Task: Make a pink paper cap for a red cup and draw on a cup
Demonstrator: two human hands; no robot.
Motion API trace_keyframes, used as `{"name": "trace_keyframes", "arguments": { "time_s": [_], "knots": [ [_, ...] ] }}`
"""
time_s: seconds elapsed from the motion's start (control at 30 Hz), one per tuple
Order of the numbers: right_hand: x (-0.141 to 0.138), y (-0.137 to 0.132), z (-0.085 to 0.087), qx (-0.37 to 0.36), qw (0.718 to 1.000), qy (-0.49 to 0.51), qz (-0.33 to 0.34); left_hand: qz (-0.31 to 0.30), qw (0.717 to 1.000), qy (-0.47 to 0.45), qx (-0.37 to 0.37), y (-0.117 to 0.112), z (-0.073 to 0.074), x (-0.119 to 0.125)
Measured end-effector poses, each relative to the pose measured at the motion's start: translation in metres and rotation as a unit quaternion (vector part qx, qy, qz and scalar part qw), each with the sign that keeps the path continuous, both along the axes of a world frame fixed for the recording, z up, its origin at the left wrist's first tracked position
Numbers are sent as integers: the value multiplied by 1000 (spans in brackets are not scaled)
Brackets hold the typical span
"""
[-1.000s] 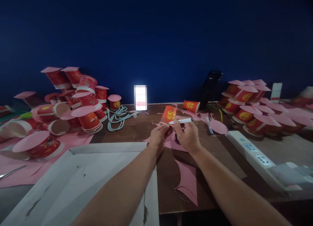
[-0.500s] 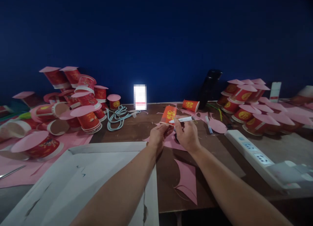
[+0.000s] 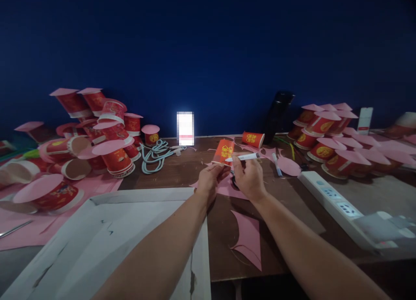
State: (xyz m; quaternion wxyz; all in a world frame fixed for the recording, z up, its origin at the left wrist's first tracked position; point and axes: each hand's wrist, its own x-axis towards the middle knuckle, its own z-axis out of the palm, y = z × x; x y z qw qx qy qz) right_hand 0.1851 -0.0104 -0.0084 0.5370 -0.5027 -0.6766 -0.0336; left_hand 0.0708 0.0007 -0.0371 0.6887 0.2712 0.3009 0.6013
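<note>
A red paper cup (image 3: pixel 223 150) with yellow characters is held at its rim by my left hand (image 3: pixel 209 179), whose fingers are closed on it. My right hand (image 3: pixel 249 176) grips a white marker pen (image 3: pixel 246 157), with its tip at the lower part of the cup. Pink paper scraps (image 3: pixel 247 237) lie below and around the hands. Behind, a second red paper cup (image 3: pixel 253 139) rests on its side. Beside my right hand lie another pen (image 3: pixel 277 164) and a pink paper disc (image 3: pixel 289 166).
Red cups with pink discs are piled at left (image 3: pixel 113 157) and stacked at right (image 3: pixel 347 161). A white box lid (image 3: pixel 136 230) lies under my left forearm. A power strip (image 3: pixel 329 196), a coiled cable (image 3: pixel 155 157), a lit screen (image 3: pixel 185 128) and a black bottle (image 3: pixel 278 116) surround the work spot.
The view has shifted very slightly. Both hands keep their hold on the cup and the marker pen, with only a tiny movement of the pen against the cup.
</note>
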Motion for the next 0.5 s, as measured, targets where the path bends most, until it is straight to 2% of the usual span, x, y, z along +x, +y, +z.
{"name": "trace_keyframes", "arguments": {
  "time_s": [0.5],
  "knots": [
    [1,0,-1,15,1000,-11,-13,3,1000,28,-9,-1,0,-1]
  ]
}}
